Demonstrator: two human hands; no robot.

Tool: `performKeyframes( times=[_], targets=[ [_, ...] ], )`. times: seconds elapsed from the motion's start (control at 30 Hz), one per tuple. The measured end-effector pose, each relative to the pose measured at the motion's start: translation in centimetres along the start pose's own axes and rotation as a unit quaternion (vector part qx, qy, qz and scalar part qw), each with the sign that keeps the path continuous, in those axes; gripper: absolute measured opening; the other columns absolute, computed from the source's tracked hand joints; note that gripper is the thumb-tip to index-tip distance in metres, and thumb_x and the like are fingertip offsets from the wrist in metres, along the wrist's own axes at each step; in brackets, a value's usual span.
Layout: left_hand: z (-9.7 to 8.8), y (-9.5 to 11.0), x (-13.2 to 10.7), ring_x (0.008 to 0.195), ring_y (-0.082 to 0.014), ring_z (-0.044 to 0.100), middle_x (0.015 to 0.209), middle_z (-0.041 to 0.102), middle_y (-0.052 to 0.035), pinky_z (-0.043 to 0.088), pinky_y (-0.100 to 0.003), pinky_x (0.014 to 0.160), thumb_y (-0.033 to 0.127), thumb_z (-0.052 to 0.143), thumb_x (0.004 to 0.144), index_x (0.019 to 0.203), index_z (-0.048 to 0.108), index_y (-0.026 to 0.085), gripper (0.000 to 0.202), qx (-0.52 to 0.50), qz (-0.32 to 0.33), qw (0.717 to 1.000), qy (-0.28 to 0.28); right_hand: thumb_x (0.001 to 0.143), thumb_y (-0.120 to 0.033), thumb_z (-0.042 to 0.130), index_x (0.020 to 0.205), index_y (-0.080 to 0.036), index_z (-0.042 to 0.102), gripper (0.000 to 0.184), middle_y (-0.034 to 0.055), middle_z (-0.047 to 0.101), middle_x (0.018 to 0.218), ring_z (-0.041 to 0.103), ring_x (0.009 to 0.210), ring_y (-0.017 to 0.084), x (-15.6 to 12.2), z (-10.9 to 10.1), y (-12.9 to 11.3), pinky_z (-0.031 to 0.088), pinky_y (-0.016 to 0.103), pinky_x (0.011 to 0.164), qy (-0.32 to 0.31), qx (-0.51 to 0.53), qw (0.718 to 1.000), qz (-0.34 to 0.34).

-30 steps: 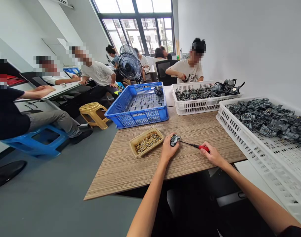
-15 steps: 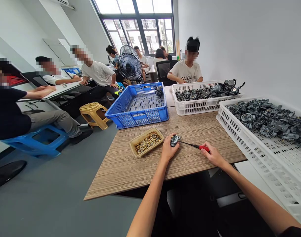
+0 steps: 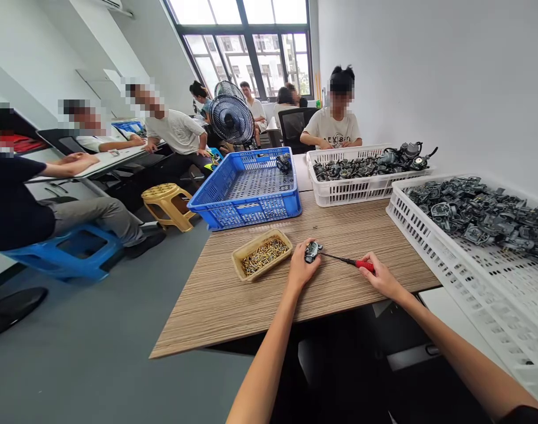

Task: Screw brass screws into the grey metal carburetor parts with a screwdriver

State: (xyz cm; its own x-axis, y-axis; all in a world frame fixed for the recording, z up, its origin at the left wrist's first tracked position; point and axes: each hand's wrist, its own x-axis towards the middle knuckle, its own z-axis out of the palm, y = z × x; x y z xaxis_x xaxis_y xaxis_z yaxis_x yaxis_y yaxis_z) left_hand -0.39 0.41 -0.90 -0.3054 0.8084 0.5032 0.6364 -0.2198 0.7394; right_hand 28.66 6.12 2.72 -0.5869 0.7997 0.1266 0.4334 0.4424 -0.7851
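My left hand [image 3: 300,265] is closed around a small grey metal carburetor body [image 3: 312,252], held low over the wooden tabletop. A screwdriver [image 3: 365,265] with a red and black handle lies nearly level in my right hand [image 3: 380,275], fingers wrapped round the grip. Its thin dark shaft points left, and the tip meets the carburetor body's right side. Close to the left hand sits a shallow tan tray [image 3: 239,268] holding many small brass-coloured and silver parts.
A blue crate [image 3: 269,207] with one dark carburetor inside stands behind the tray. Two white crates, one at the back [image 3: 361,193] and one at the right [image 3: 454,259], hold many carburetor parts. A co-worker [image 3: 334,126] sits across the table; other people sit left.
Both of my hands, the carburetor body and the screwdriver stay practically in place. Across the table, the co-worker's head and hands have shifted slightly.
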Motion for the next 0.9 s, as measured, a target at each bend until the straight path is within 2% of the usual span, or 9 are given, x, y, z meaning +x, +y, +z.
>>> performKeyframes(
  times=[0.17, 0.37, 0.47, 0.63, 0.9],
  targets=[
    [0.01, 0.06, 0.05, 0.119, -0.0269, 0.069, 0.125, 0.073, -0.0094, 0.053, -0.043, 0.11, 0.017, 0.067, 0.082, 0.133, 0.065, 0.022, 0.051, 0.0, -0.008, 1.0, 0.0, 0.103, -0.056, 0.044, 0.092, -0.026, 0.049, 0.032, -0.0016, 0.056, 0.074, 0.054, 0.068, 0.02, 0.17, 0.13, 0.17, 0.041, 0.033, 0.067, 0.005, 0.008, 1.0, -0.002],
    [0.05, 0.09, 0.03, 0.118, -0.0268, 0.069, 0.125, 0.073, -0.0095, 0.054, -0.043, 0.109, 0.017, 0.067, 0.082, 0.132, 0.065, 0.022, 0.05, -0.003, -0.012, 1.0, -0.001, 0.1, -0.052, 0.053, 0.105, -0.026, 0.051, 0.026, -0.0021, 0.06, 0.076, 0.054, 0.066, 0.02, -0.06, 0.0, -0.19, 0.042, 0.033, 0.066, -0.004, 0.005, 1.0, -0.009],
    [0.04, 0.08, 0.06, 0.119, -0.0269, 0.069, 0.125, 0.073, -0.0095, 0.054, -0.044, 0.11, 0.017, 0.068, 0.082, 0.133, 0.065, 0.022, 0.051, -0.001, -0.015, 1.0, 0.0, 0.099, -0.051, 0.054, 0.102, -0.026, 0.05, 0.025, -0.0015, 0.062, 0.078, 0.055, 0.067, 0.021, 0.01, 0.03, -0.01, 0.043, 0.033, 0.066, 0.0, 0.003, 1.0, -0.003],
    [0.03, 0.13, 0.05, 0.121, -0.0269, 0.068, 0.126, 0.073, -0.0099, 0.053, -0.044, 0.112, 0.017, 0.067, 0.083, 0.133, 0.064, 0.021, 0.05, -0.001, -0.013, 1.0, 0.001, 0.103, -0.055, 0.045, 0.093, -0.026, 0.05, 0.031, -0.0008, 0.059, 0.075, 0.055, 0.069, 0.021, 0.23, 0.1, 0.25, 0.041, 0.032, 0.066, 0.003, 0.002, 1.0, -0.006],
    [0.02, -0.03, 0.03, 0.12, -0.0272, 0.068, 0.126, 0.073, -0.0105, 0.054, -0.044, 0.11, 0.018, 0.067, 0.083, 0.133, 0.064, 0.02, 0.05, -0.003, -0.007, 1.0, 0.001, 0.098, -0.05, 0.055, 0.102, -0.026, 0.052, 0.025, -0.0024, 0.06, 0.077, 0.055, 0.065, 0.019, -0.04, 0.04, -0.23, 0.042, 0.032, 0.066, -0.002, 0.0, 1.0, -0.007]
  ],
)
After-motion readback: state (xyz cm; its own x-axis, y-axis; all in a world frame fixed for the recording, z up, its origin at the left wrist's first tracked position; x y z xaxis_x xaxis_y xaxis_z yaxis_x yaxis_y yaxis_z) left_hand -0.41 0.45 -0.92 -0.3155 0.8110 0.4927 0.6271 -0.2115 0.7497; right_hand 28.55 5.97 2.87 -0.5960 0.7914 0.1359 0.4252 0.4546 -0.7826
